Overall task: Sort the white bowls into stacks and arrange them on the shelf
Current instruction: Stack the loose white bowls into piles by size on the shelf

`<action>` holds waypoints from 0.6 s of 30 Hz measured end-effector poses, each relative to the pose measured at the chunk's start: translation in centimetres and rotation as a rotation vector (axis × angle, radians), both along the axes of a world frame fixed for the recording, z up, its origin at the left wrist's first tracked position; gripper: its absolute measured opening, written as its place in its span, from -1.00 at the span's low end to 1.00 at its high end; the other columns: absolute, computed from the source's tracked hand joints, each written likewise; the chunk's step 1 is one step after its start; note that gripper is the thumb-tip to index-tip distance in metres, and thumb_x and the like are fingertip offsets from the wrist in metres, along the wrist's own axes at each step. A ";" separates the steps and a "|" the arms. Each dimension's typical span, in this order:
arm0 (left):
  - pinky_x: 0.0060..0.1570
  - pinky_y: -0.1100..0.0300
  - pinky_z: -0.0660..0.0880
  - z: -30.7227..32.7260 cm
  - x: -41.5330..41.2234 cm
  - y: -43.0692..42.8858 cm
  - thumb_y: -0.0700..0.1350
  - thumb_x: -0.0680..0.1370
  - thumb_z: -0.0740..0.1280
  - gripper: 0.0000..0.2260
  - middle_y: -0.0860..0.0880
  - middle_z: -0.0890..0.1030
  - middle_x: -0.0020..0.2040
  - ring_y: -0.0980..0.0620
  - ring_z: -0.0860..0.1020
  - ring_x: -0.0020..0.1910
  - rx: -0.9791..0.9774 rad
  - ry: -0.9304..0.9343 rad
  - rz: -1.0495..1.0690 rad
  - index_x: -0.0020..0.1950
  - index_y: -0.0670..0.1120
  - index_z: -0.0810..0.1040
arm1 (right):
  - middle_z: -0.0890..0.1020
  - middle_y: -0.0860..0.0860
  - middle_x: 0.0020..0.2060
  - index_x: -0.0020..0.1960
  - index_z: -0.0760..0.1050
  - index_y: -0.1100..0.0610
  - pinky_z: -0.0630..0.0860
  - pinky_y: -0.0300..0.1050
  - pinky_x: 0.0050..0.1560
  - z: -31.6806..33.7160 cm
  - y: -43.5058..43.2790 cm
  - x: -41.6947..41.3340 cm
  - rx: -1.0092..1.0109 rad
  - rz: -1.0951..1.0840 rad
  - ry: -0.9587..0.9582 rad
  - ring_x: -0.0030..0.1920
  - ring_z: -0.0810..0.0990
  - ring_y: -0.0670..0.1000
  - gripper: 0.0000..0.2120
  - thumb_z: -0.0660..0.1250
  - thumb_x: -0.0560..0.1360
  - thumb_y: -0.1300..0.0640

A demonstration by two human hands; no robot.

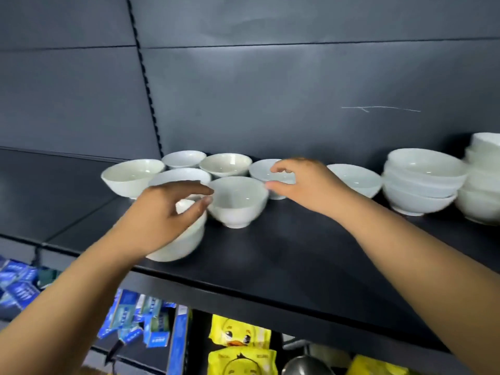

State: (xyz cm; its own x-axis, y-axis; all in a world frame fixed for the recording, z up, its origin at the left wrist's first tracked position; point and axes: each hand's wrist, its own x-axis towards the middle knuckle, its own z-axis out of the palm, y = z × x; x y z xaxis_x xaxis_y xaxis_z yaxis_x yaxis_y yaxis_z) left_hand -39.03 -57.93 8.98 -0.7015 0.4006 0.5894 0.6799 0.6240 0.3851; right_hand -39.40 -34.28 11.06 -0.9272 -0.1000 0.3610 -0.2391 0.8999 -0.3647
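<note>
Head view: I look down on a dark store shelf of white bowls, with both my bare arms reaching in.
Back panel (270, 90): dark grey, filling the picture from 9 through 12 to 3 o'clock.
Shelf (297, 253): black, running from 9 to 4 o'clock and carrying all the bowls.
Stacks: a stack of bowls (422, 182) at 3 o'clock, with a taller stack (484, 180) just beside it at the frame edge, blurred.
Loose bowls (224, 163): upright singles clustered from 10 to 2 o'clock of the centre bowl.
Centre bowl (238, 201): upright on its foot, between my hands.
Near bowl (178, 244): at 8 o'clock of the centre bowl, under my left hand.
Left hand (162, 212): spread wide over the near bowl, forefinger tip by the centre bowl's rim. I cannot tell if it grips.
Right hand (305, 182): fingers hooked, thumb at the centre bowl's 3 o'clock rim. I cannot tell if it holds.
Below: blue boxes (140, 315) at 7 o'clock, yellow duck packets (239, 334) at 6.
</note>
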 end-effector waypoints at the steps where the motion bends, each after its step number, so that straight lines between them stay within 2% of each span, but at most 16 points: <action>1: -0.09 0.64 0.28 -0.1 -0.8 -1.8 0.09 0.47 0.29 -0.79 0.33 0.58 -0.05 0.28 0.54 -0.05 0.005 -0.030 0.044 -0.04 0.02 0.62 | 0.48 -0.07 0.24 0.23 0.45 0.03 0.31 -0.17 0.21 -0.1 -1.7 -0.6 0.016 0.038 -0.004 0.25 0.41 -0.02 -0.60 0.28 0.46 -0.12; 2: -0.14 0.60 0.30 -0.4 -1.8 -3.4 0.00 0.49 0.34 -0.88 0.26 0.62 -0.06 0.22 0.56 -0.09 0.017 -0.054 0.091 -0.05 0.01 0.63 | 0.47 -0.06 0.25 0.24 0.43 0.04 0.31 -0.17 0.21 -0.2 -3.2 -1.0 0.051 0.075 -0.027 0.25 0.41 -0.02 -0.58 0.27 0.46 -0.14; 4: -0.21 0.55 0.31 -1.3 -3.8 -6.2 -0.14 0.50 0.35 -0.88 0.00 0.66 -0.08 0.08 0.56 -0.16 0.031 -0.096 0.165 -0.01 -0.07 0.64 | 0.43 -0.06 0.29 0.30 0.37 0.02 0.32 -0.13 0.25 -0.9 -5.6 -2.1 0.104 0.109 -0.157 0.26 0.40 -0.01 -0.50 0.23 0.45 -0.20; 5: -0.21 0.58 0.31 -1.6 -4.8 -7.2 -0.16 0.51 0.34 -0.86 -0.01 0.65 -0.08 0.10 0.55 -0.18 0.025 -0.110 0.188 0.02 -0.08 0.64 | 0.44 -0.06 0.27 0.31 0.36 0.00 0.33 -0.11 0.24 -1.2 -6.2 -2.5 0.109 0.105 -0.227 0.24 0.41 0.00 -0.49 0.22 0.45 -0.23; 7: -0.22 0.56 0.33 -2.0 -6.8 -9.1 -0.13 0.52 0.32 -0.82 0.06 0.61 -0.08 0.10 0.56 -0.17 0.046 -0.148 0.249 0.10 -0.06 0.60 | 0.52 -0.06 0.04 0.16 0.44 0.03 0.38 -0.12 0.10 -1.6 -6.9 -3.6 0.073 0.100 -0.326 0.09 0.47 0.00 -0.56 0.20 0.45 -0.24; 9: -0.14 0.35 0.35 -2.5 -9.0 -10.7 -0.08 0.54 0.30 -0.74 -0.03 0.62 -0.02 -0.04 0.56 -0.03 0.121 -0.204 0.322 0.22 -0.04 0.53 | 0.50 -0.01 -0.22 -0.08 0.47 0.17 0.37 -0.10 -0.08 -1.7 -7.0 -4.4 0.061 0.106 -0.379 -0.13 0.48 0.03 -0.53 0.17 0.45 -0.26; 11: 0.02 0.19 0.34 -3.2 -11.3 -12.2 -0.04 0.54 0.29 -0.62 -0.14 0.56 0.19 -0.14 0.49 0.18 0.192 -0.251 0.397 0.35 -0.06 0.41 | 0.60 0.03 -0.18 -0.09 0.51 0.18 0.46 -0.07 0.00 -1.6 -6.8 -5.1 0.046 0.107 -0.433 -0.11 0.55 0.06 -0.49 0.16 0.44 -0.28; 13: 0.15 0.09 0.32 -4.0 -13.2 -13.2 0.02 0.53 0.28 -0.54 -0.12 0.47 0.31 -0.13 0.43 0.26 0.248 -0.304 0.428 0.39 -0.08 0.33 | 0.63 0.01 -0.13 -0.10 0.55 0.12 0.51 -0.07 0.06 -1.2 -6.7 -6.0 -0.006 0.104 -0.447 -0.06 0.59 0.02 -0.54 0.18 0.43 -0.27; 15: 0.17 0.06 0.34 -5.1 -14.7 -13.7 0.13 0.49 0.29 -0.45 -0.09 0.46 0.30 -0.10 0.43 0.23 0.282 -0.368 0.444 0.38 -0.13 0.30 | 0.62 0.05 -0.17 -0.13 0.56 0.16 0.52 -0.10 -0.03 -0.5 -6.6 -7.7 -0.098 0.121 -0.374 -0.11 0.58 0.01 -0.59 0.24 0.44 -0.20; 17: 0.26 0.03 0.35 -6.0 -15.6 -13.7 0.31 0.36 0.34 -0.29 -0.04 0.48 0.29 -0.06 0.44 0.27 0.399 -0.462 0.424 0.36 -0.07 0.31 | 0.61 0.16 -0.16 -0.09 0.56 0.26 0.44 -0.11 -0.10 0.3 -6.6 -10.0 -0.139 0.127 -0.282 -0.15 0.52 0.03 -0.59 0.28 0.47 -0.12; 18: 0.25 0.05 0.37 -6.5 -16.1 -13.7 0.32 0.34 0.36 -0.34 0.01 0.51 0.25 -0.03 0.45 0.27 0.475 -0.489 0.396 0.30 -0.01 0.34 | 0.61 0.21 -0.09 -0.05 0.55 0.28 0.41 -0.10 -0.08 0.7 -6.6 -11.2 -0.138 0.126 -0.264 -0.13 0.52 0.04 -0.59 0.29 0.47 -0.10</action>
